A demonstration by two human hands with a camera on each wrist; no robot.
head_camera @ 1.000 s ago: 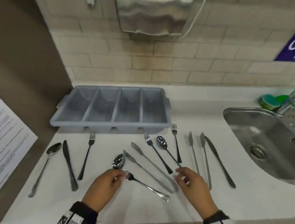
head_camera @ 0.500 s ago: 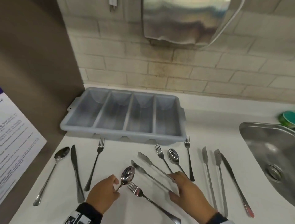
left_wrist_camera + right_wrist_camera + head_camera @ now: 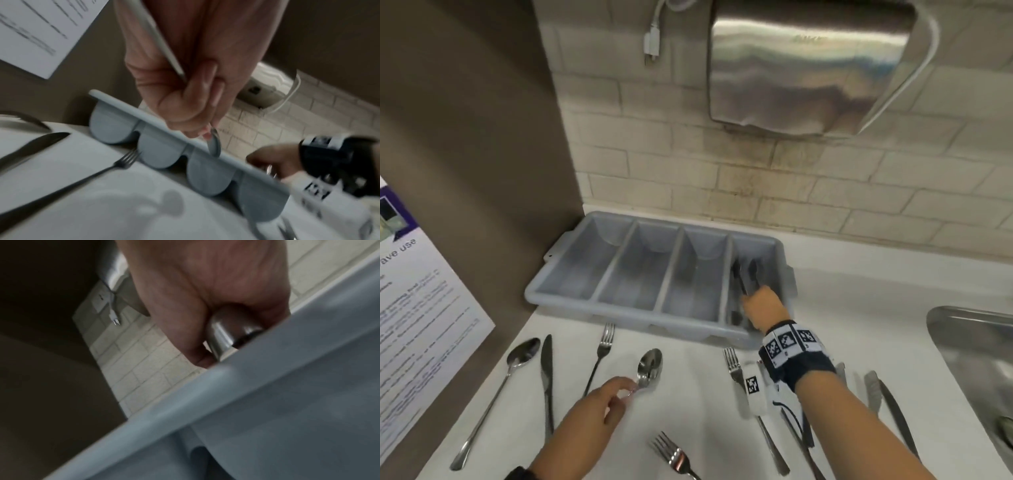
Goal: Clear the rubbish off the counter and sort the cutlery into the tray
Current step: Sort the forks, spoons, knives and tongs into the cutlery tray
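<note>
A grey four-compartment cutlery tray point(image 3: 626, 270) stands against the back wall. My right hand point(image 3: 756, 303) reaches into its rightmost compartment and grips knives point(image 3: 745, 274), blades pointing to the far end. In the right wrist view the fingers point(image 3: 185, 331) curl round the metal handles point(image 3: 224, 335) just above the tray rim point(image 3: 205, 394). My left hand point(image 3: 626, 392) pinches a spoon point(image 3: 650, 365) by its neck, bowl raised toward the tray. In the left wrist view the spoon point(image 3: 214, 146) runs across the palm.
Loose on the white counter lie a spoon point(image 3: 517, 359), a knife point(image 3: 547, 370), forks point(image 3: 602, 346) point(image 3: 673, 455) point(image 3: 732, 363) and more knives point(image 3: 873, 390) at the right. A steel sink point(image 3: 979, 359) is at the far right, a brown wall with a poster point(image 3: 421, 308) at the left.
My right hand took the knives off the middle of the counter and carried them into the tray's rightmost compartment. My left hand has lifted the spoon.
</note>
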